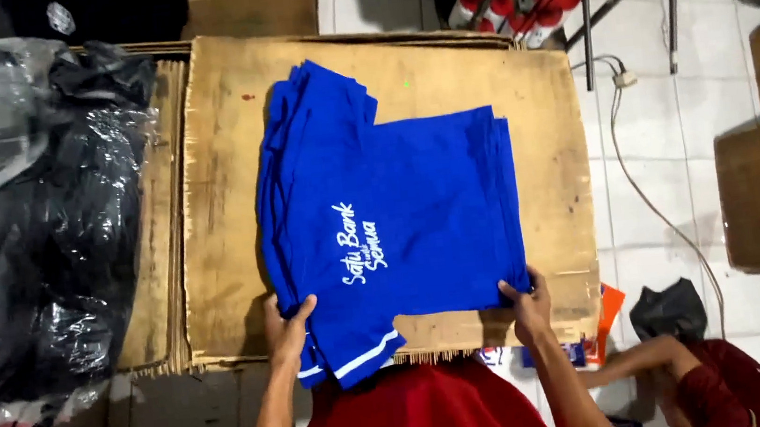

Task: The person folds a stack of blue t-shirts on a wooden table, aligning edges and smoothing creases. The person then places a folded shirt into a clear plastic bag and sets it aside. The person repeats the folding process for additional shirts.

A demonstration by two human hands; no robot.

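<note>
Both hands pinched the near edge of the blue shirt stack [389, 212] on the cardboard sheet [227, 192]: left hand [287, 331] closed at the sleeve corner, right hand [529, 301] at the hem corner. Risk: an uneven pull would likely skew the layers. One stack, several shirts, exact count unclear; two hands gripping.

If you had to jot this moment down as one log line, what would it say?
left hand: grips near-left edge of blue shirt stack | right hand: grips near-right edge | stack lies on cardboard sheet
</note>
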